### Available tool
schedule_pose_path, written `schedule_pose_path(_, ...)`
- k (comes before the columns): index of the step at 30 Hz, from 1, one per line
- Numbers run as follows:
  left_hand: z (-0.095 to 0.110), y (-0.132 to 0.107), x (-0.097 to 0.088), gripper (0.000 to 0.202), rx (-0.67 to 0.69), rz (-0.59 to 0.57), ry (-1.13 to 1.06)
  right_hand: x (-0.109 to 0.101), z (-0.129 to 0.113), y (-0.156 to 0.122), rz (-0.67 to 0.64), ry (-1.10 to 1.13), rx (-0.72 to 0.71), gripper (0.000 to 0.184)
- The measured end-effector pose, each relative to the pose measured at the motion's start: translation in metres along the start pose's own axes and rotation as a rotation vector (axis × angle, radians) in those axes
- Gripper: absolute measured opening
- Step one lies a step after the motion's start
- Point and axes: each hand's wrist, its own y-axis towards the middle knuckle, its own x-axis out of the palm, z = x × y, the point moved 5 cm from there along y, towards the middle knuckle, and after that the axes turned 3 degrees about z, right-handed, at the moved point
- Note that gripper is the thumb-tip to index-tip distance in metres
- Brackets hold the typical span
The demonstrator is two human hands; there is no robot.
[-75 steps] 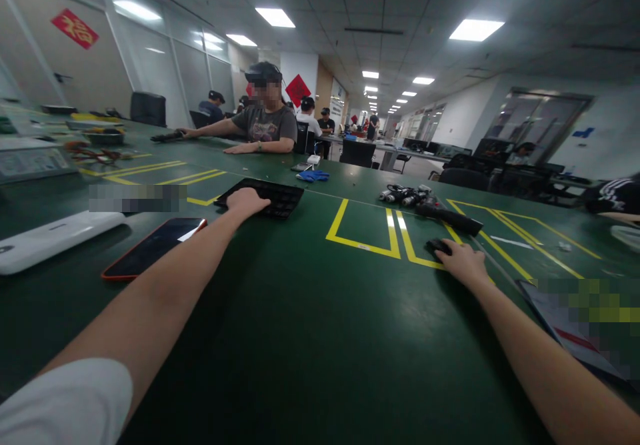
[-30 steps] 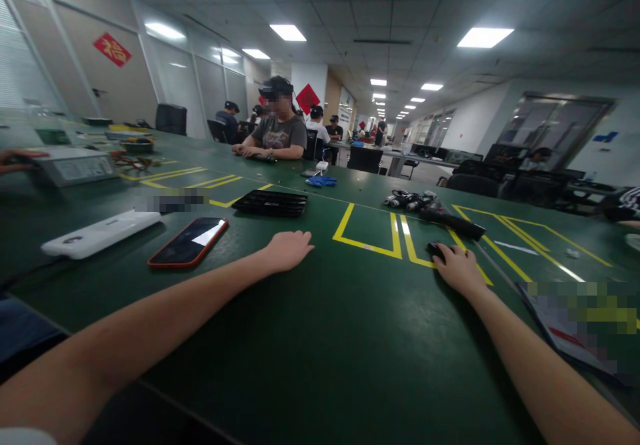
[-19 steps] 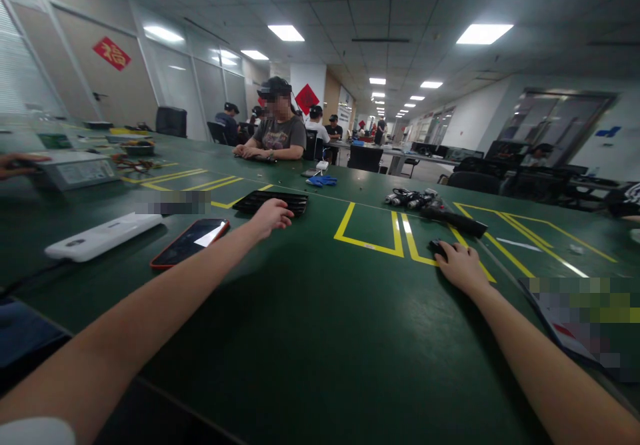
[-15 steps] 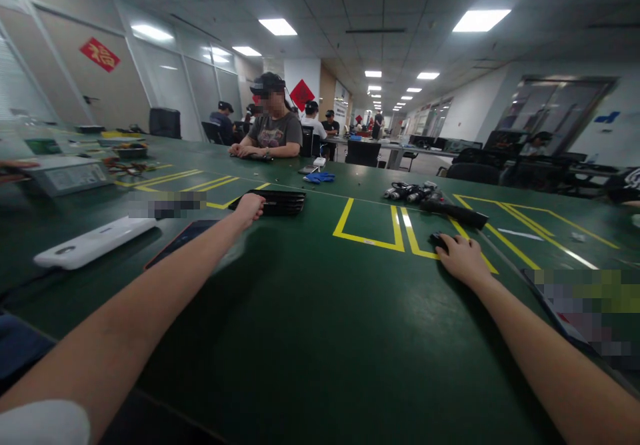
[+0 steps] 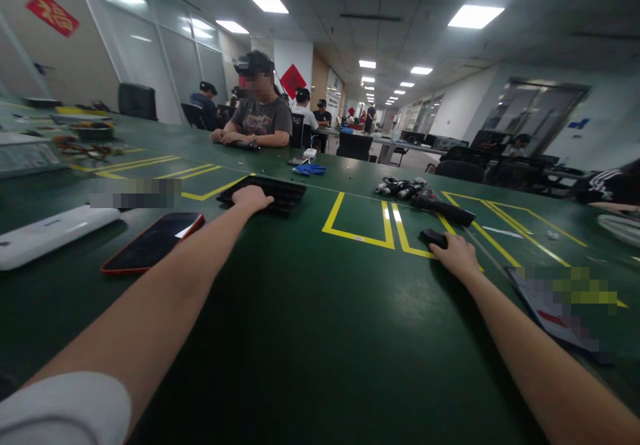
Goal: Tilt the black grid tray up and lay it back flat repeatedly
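My left hand (image 5: pixel 253 198) is closed on the near side of a black compartment tray (image 5: pixel 285 195), thumb toward its right. The tray lies at the end of a yellow tape outline, and the hand hides part of it. My right hand (image 5: pixel 457 255) is closed around the rear end of a small black object (image 5: pixel 433 237), whose kind I cannot make out. That object is at the lower edge of another yellow outline (image 5: pixel 367 238). A phone with an orange edge (image 5: pixel 153 241) lies beside my left forearm.
A white elongated device (image 5: pixel 60 231) is at the left. Black cables with metal connectors (image 5: pixel 400 187) and a black tube (image 5: pixel 445 211) lie beyond my right hand. A blue glove (image 5: pixel 309 169) rests farther back. Across the green table (image 5: pixel 320 338) sits a person (image 5: pixel 265 121).
The tray has tipped so its compartments face me more, with my left hand on it. My right hand stays around the black object, now turned slightly. The whole view has shifted.
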Motion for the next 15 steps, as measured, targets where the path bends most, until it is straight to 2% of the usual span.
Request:
schedule_pose_path(3, 0.019, -0.031, 0.007, 0.035, -0.082, 0.045, 0.186, -0.002, -0.023, -0.007, -0.034, 0.08, -0.01, 0.051)
schedule_pose_path(5, 0.043, -0.057, 0.014, 0.039, -0.001, 0.073, 0.191, -0.003, -0.052, -0.02, -0.059, 0.179, -0.085, 0.048)
schedule_pose_path(7, 0.069, -0.083, 0.025, 0.037, 0.111, 0.064, 0.076, -0.003, -0.088, -0.038, -0.095, 0.44, -0.186, 0.047)
schedule_pose_path(10, 0.1, -0.116, 0.039, 0.032, 0.257, 0.022, -0.127, 0.0, -0.132, -0.067, -0.196, 0.88, -0.258, 0.048)
schedule_pose_path(13, 0.119, -0.139, 0.049, 0.031, 0.413, -0.061, -0.283, 0.003, -0.152, -0.085, -0.274, 1.141, -0.375, 0.05)
schedule_pose_path(15, 0.124, -0.15, 0.053, 0.031, 0.49, -0.133, -0.324, 0.005, -0.153, -0.091, -0.31, 1.162, -0.444, 0.047)
